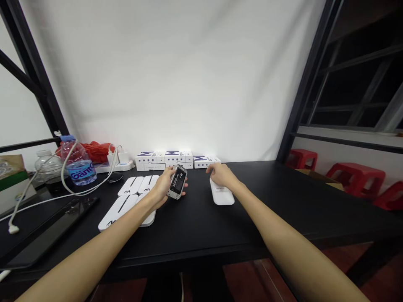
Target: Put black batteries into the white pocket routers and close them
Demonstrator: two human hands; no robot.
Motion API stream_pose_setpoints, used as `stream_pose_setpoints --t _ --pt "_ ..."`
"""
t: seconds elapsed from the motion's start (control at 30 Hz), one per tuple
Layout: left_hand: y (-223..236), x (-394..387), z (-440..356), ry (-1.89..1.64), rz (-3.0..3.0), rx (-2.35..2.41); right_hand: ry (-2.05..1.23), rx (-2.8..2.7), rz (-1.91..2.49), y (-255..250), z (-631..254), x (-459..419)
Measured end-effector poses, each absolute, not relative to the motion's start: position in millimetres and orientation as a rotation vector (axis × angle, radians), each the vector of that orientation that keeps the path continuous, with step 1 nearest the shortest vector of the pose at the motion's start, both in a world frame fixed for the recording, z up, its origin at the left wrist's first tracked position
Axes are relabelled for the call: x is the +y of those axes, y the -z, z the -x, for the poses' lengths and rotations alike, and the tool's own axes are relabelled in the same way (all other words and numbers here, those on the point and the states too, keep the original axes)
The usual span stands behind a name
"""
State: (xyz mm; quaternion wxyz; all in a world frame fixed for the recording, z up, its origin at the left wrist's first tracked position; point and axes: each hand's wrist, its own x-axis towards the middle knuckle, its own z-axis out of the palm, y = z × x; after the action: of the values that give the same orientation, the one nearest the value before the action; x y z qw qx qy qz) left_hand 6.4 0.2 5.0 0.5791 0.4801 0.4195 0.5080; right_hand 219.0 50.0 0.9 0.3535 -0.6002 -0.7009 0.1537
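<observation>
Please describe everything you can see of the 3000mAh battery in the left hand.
The battery is a small, flat, rectangular piece with a glossy black face, white "3000mAh" print and a pale silver-grey edge. Its smaller print is too small to read. The left hand holds it by the side, tilted, with the printed face up and toward the camera. Its lower end is close to the black table; contact cannot be told.

Creased white cloth backdrop fills the back, brightest low down at centre. Black metal frame post on the left, matching black post on the right. Black tabletop runs across. Far right: dark-paned window with black bars, pale wall under it, red plastic stools, cardboard box. Reddish-brown floor below.
</observation>
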Motion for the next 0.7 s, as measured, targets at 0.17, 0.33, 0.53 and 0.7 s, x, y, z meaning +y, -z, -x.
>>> stream_pose_setpoints --t 0.17,0.33,0.53,0.7 --pt "-6 3 -3 -1.152 -0.993 0.949 -0.274 -1.900 1.579 -1 -221 48" --pt "-5 4 -3 -1.148 -0.988 0.904 -0.312 -2.055 1.225 -6 -193 32" --pt "-5 1 -6 -1.177 -0.990 0.773 -0.542 -2.114 0.834 4 -173 24" --pt "-6 -1 -7 -1.190 -0.971 0.756 -0.602 -2.082 0.835 6 -171 23"
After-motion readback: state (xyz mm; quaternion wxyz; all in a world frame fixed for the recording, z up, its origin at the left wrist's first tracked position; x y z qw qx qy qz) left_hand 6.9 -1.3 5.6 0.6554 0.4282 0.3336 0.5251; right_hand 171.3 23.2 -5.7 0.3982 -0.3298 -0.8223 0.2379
